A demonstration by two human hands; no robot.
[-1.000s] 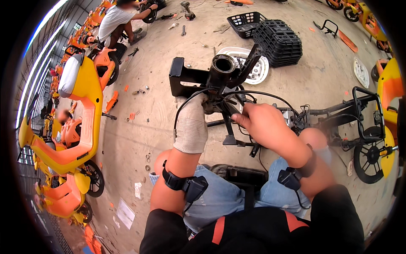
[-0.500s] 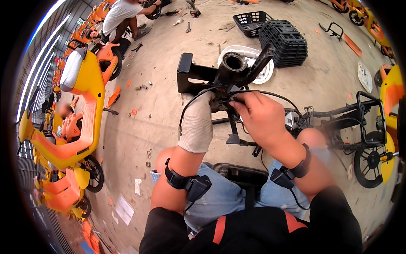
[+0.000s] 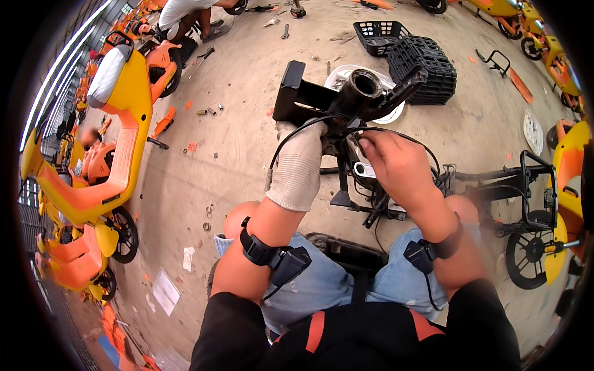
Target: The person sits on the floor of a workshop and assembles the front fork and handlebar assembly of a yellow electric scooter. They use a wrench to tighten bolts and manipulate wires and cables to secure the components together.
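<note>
A black metal scooter frame [image 3: 343,105] with an open round tube [image 3: 365,83] at its top stands tilted before my knees. My left hand [image 3: 300,157], in a pale knit glove, grips it just below the tube; its fingertips are hidden behind the metal. A thin black cable [image 3: 286,143] loops over that glove and across the frame. My right hand [image 3: 399,164], bare, pinches at the frame's middle near the cable; what lies between thumb and fingers is too small to make out. Beside its palm shows a silver piece [image 3: 364,169] with a round hole.
Beyond the frame are stacked black plastic baskets [image 3: 424,68] and a white basin [image 3: 393,114]. A yellow scooter body [image 3: 127,148] stands at left; a wheel [image 3: 533,250] is at right. Sockets [image 3: 210,111] and a wrench [image 3: 285,31] lie on the floor. Another person [image 3: 182,15] crouches far left.
My hands and the frame's top have shifted slightly right in the picture as the view moved. The silver piece now shows beside my right palm. Both hands keep their places on the frame.
</note>
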